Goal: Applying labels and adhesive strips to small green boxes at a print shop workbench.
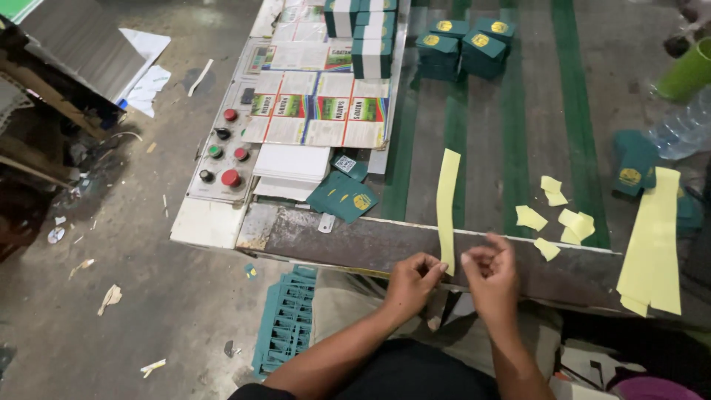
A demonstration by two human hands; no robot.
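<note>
A long, narrow pale-yellow paper strip point(447, 201) lies flat on the tabletop point(481, 141), stretching away from the left hand point(412, 282) — which pinches its near end — while the right hand point(490, 275), just beside, curls its fingers loosely together, holding nothing

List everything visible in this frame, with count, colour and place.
paper strip: one, pale yellow, lower end at left fingertips
paper scraps: about five, yellow, on green-striped table
wide sheets: about two, yellow, right edge
small booklets: several stacks, dark green, far table
loose booklet: dark green, beside control panel
printed sheets: multicoloured, top centre
cup: one, green, far right
left hand: pinching the strip
right hand: fingers curled, beside strip
</note>
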